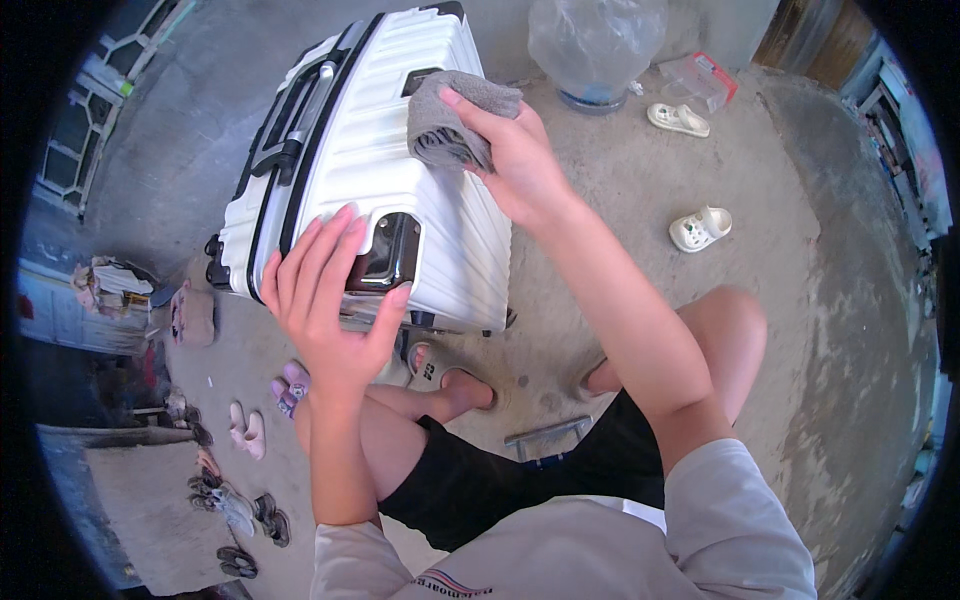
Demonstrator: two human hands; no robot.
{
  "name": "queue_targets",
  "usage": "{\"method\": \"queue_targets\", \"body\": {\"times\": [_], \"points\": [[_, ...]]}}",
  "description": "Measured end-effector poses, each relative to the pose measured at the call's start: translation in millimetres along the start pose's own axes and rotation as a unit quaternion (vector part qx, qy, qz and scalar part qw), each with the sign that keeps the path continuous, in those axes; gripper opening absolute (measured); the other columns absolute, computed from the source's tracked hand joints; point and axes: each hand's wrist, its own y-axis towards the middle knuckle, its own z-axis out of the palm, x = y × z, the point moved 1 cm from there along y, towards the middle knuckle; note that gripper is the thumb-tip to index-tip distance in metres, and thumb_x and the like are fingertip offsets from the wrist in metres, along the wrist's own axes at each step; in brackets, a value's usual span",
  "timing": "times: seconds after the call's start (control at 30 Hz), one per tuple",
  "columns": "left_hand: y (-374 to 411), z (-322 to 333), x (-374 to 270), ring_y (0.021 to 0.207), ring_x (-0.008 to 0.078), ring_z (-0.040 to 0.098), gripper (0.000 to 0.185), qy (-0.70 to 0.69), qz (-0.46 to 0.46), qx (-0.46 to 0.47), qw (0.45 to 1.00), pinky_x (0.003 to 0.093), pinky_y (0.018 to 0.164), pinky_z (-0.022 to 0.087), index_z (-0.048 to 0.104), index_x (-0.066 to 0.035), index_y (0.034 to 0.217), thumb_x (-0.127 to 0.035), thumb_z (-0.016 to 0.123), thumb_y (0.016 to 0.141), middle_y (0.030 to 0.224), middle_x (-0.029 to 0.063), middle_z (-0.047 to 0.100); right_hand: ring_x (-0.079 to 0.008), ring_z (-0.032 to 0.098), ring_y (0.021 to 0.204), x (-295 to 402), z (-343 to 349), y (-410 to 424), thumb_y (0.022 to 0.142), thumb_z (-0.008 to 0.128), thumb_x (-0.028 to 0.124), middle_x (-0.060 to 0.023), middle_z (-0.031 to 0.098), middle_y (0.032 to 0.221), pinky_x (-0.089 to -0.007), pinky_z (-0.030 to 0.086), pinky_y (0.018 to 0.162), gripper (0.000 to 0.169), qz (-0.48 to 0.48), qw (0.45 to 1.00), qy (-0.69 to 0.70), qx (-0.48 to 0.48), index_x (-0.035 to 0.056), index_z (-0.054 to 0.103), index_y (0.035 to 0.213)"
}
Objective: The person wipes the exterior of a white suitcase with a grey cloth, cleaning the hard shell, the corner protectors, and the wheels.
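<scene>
A white ribbed hard-shell suitcase [360, 150] stands before me, with black trim and a silver-black carry handle [296, 124] on its left part. My right hand [510, 146] grips a folded grey cloth [454, 120] against the shell's upper right edge, beside a dark corner plate. Spread over the near corner, my left hand [334, 300] rests its fingertips on the white shell and its thumb by a shiny dark corner guard [386, 255]. Small black feet show at the suitcase's near end. The cloth hides part of the shell beneath it.
Two white clogs [699, 229] lie on the concrete floor [600, 255] to the right. Farther back are a large clear plastic bottle [596, 45] and a clear box with a red edge [705, 81]. Several shoes, including pink slippers [247, 431], lie at left. A metal stool [547, 435] shows between my legs.
</scene>
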Motion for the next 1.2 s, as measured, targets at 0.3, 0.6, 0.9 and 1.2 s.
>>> {"method": "queue_targets", "body": {"times": [0.3,0.6,0.9,1.2], "points": [[1.3,0.1,-4.2,0.131,0.0276,0.06,0.056,0.013,-0.002,0.004,1.0,0.0442,0.119,0.025,0.072,-0.008,0.128,-0.042,0.074,0.084,0.134,0.0074,0.071,-0.0148,0.067,0.098,-13.2,-5.8,-2.7,0.093,0.079,0.012,-0.0099,0.071,0.109,-0.0321,0.056,0.084,0.031,-0.063,0.997,-0.01,-0.045,-0.0037,0.062,0.114],[4.2,-1.3,-10.2,0.133,0.0296,0.06,0.057,0.011,0.005,0.004,1.0,0.0459,0.12,0.025,0.07,-0.006,0.129,-0.034,0.08,0.08,0.135,0.0098,0.07,-0.0114,0.063,0.088,-29.4,-18.4,-9.9,0.093,0.08,0.012,-0.0059,0.069,0.102,-0.0288,0.052,0.077,0.027,-0.068,0.993,-0.01,-0.091,-0.0008,0.061,0.108],[4.7,3.7,-10.4,0.128,0.0286,0.062,0.057,0.019,0.005,-0.021,1.0,0.0444,0.118,0.026,0.072,-0.008,0.124,-0.031,0.083,0.074,0.131,0.0073,0.072,-0.0079,0.058,0.076,-53.1,-51.1,-20.5,0.093,0.08,0.012,-0.0022,0.066,0.088,-0.0269,0.047,0.067,0.024,-0.067,0.984,-0.107,-0.129,0.0017,0.059,0.098],[4.2,4.0,-9.1,0.127,0.0286,0.063,0.055,0.025,0.01,-0.023,0.999,0.0434,0.118,0.027,0.073,-0.007,0.124,-0.029,0.081,0.073,0.13,0.0078,0.072,-0.0078,0.057,0.074,-84.4,-85.8,-30.9,0.093,0.081,0.013,-0.0017,0.065,0.085,-0.0269,0.047,0.066,0.026,-0.053,0.977,-0.135,-0.155,0.0012,0.058,0.095]]}}
